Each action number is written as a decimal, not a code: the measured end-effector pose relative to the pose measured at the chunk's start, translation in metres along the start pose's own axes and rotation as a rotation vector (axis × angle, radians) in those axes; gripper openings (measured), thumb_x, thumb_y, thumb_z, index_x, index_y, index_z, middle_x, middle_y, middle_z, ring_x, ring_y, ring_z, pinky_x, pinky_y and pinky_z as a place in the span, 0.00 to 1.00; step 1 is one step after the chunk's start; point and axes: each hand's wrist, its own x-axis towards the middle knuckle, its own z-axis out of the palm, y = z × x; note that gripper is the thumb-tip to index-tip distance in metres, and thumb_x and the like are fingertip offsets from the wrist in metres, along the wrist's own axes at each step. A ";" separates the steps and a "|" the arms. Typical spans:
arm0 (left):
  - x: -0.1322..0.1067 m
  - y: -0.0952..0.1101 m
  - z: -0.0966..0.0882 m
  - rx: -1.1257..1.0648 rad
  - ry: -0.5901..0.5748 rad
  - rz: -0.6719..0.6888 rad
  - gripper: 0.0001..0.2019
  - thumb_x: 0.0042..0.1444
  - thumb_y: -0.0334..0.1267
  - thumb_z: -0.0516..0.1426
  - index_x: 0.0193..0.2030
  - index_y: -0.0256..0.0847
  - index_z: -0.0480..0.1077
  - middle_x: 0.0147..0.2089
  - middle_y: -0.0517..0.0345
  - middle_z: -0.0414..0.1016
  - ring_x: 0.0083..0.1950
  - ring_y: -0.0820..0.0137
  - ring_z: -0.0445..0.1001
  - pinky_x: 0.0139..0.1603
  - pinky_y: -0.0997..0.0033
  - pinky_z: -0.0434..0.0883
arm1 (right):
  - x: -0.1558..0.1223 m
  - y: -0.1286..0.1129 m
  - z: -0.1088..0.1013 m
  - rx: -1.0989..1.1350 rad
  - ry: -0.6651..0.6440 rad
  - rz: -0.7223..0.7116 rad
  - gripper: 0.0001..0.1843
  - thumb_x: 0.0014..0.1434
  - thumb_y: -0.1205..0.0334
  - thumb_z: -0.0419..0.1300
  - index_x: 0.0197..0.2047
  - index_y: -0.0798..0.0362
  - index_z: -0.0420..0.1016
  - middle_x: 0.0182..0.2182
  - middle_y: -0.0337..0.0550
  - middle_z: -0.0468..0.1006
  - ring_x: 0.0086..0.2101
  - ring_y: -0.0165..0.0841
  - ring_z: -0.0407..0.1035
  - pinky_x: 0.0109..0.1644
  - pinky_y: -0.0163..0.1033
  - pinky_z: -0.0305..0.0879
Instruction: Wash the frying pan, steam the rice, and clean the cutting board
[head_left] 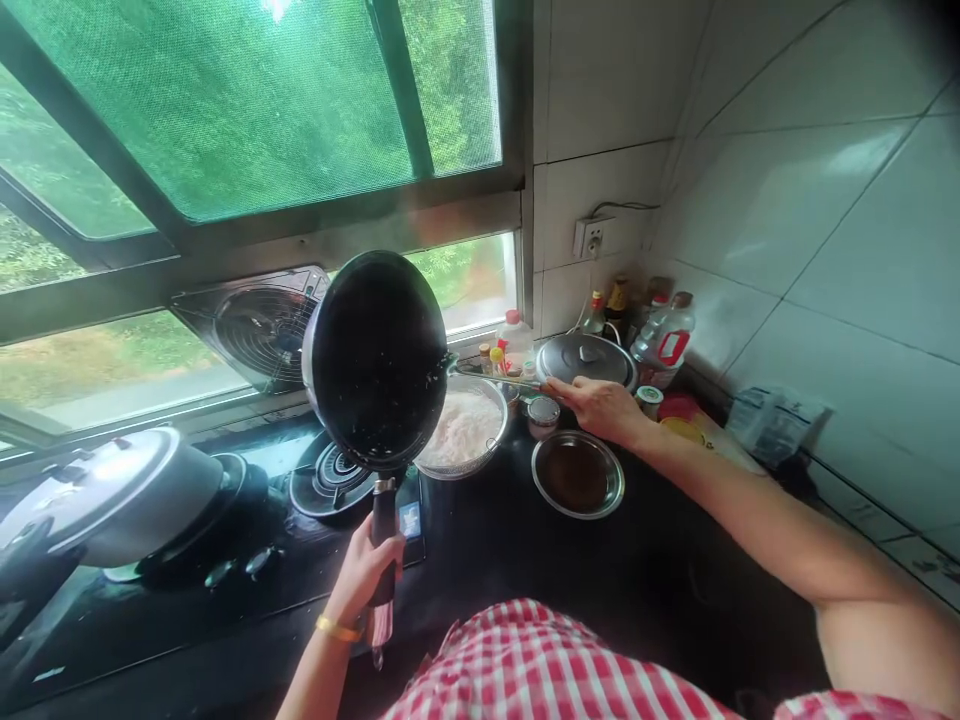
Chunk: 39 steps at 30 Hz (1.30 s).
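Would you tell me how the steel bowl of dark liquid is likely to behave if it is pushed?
The steel bowl looks rigid, so it should probably slide rather than flex. Its dark liquid lies open, so a quick push may slop it. Its shiny rim may be slippery.

Our dark kitchen counter (510,540), crowded along the window and the tiled corner.

At the left we see a gas stove (225,560) set on it, with a silver pressure cooker (120,495) on one burner and the other burner (330,480) bare. Just right of the stove sits a strainer (465,425) of white rice, then a steel bowl (577,475) of brown liquid. Behind these we find a small jar (542,412), a lidded pot (585,358) and bottles (664,340) in the corner; a plastic bag (772,415) lies further right.
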 end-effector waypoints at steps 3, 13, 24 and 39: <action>-0.003 0.003 0.000 -0.009 0.000 0.004 0.13 0.44 0.41 0.58 0.33 0.40 0.58 0.18 0.68 0.63 0.15 0.75 0.62 0.16 0.74 0.63 | 0.010 -0.006 0.001 -0.008 -0.014 -0.029 0.27 0.60 0.66 0.45 0.63 0.46 0.53 0.37 0.47 0.73 0.32 0.33 0.69 0.30 0.34 0.52; -0.010 0.008 -0.014 -0.062 0.078 -0.047 0.15 0.42 0.42 0.59 0.34 0.40 0.57 0.17 0.69 0.62 0.14 0.75 0.62 0.15 0.75 0.62 | -0.055 0.022 0.033 0.499 -0.105 0.107 0.25 0.59 0.61 0.48 0.60 0.50 0.61 0.41 0.49 0.74 0.38 0.35 0.68 0.37 0.37 0.62; -0.005 0.003 -0.070 -0.615 -0.031 -0.081 0.11 0.46 0.36 0.58 0.33 0.37 0.60 0.19 0.68 0.58 0.16 0.80 0.57 0.14 0.79 0.60 | -0.105 -0.093 0.054 1.960 -0.487 0.673 0.26 0.57 0.55 0.54 0.59 0.47 0.58 0.23 0.32 0.62 0.15 0.19 0.51 0.14 0.25 0.47; 0.014 -0.080 -0.124 -1.171 -0.169 -0.199 0.07 0.47 0.29 0.53 0.35 0.38 0.60 0.19 0.70 0.52 0.13 0.82 0.54 0.12 0.83 0.57 | -0.109 -0.182 0.025 1.737 -0.316 0.857 0.28 0.57 0.52 0.55 0.60 0.44 0.56 0.25 0.33 0.60 0.17 0.20 0.53 0.16 0.26 0.52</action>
